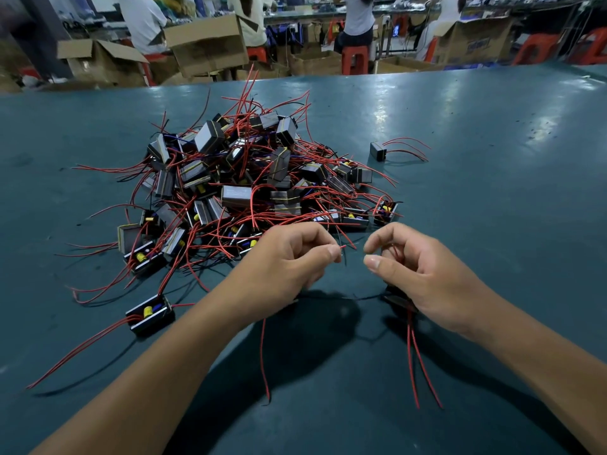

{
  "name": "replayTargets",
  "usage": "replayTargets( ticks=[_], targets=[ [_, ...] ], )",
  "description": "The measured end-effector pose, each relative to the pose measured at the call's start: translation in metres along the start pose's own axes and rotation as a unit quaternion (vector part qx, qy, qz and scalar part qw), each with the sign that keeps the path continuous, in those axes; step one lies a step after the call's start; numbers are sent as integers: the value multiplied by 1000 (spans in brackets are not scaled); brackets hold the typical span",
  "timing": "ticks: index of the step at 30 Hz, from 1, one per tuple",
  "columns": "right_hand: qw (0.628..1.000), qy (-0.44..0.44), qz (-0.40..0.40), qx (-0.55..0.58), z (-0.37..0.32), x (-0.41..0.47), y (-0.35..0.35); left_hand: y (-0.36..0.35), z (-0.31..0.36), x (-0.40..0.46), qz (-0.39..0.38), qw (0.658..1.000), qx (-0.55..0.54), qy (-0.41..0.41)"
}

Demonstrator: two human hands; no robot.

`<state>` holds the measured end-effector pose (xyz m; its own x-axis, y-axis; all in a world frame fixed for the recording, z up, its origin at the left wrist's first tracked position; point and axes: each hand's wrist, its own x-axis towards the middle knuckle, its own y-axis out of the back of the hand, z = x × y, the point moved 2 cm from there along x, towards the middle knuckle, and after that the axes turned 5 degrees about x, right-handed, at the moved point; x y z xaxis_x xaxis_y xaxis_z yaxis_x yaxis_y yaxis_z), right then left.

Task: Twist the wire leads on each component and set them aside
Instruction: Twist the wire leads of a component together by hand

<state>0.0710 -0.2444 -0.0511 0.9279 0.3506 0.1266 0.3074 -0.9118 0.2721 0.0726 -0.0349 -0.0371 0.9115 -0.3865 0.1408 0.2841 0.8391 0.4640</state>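
A big heap of small black box components (249, 178) with long red wire leads lies on the green table (476, 133) ahead of me. My left hand (289, 261) pinches the tips of red and black wire leads (341, 249) between thumb and forefinger. My right hand (417, 267) curls round a black component (399, 298), mostly hidden under the palm; its red leads (417, 362) trail toward me. Its thumb and forefinger are close together just right of the lead tips, with nothing visible between them. Another red lead (264, 359) hangs below my left hand.
One component (377, 151) with red leads lies apart at the right of the heap. Another single one (149, 313) sits at the near left. Cardboard boxes (207, 44), red stools and seated people are beyond the table's far edge.
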Motion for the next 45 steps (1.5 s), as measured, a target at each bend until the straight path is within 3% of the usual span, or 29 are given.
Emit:
replayTargets(
  ticks=[7,12,21,26,36,45],
  targets=[
    [999,-24,36,32,-5,-4,12,-2,-4,1,13,1000,-10,-2],
    [998,-34,41,-38,-10,-4,26,-4,-4,0,17,1000,-18,0],
    [993,-47,84,74,0,-3,0,-14,1,-2,-9,994,-108,-18],
    [987,-19,76,140,-6,-5,-10,-14,-1,0,56,996,-66,-31],
    [975,-18,96,199,-1,-5,-19,-16,-3,-1,79,995,-57,-9],
    [977,1,110,183,3,-3,-22,-21,2,-3,98,994,-41,-11]
  ],
)
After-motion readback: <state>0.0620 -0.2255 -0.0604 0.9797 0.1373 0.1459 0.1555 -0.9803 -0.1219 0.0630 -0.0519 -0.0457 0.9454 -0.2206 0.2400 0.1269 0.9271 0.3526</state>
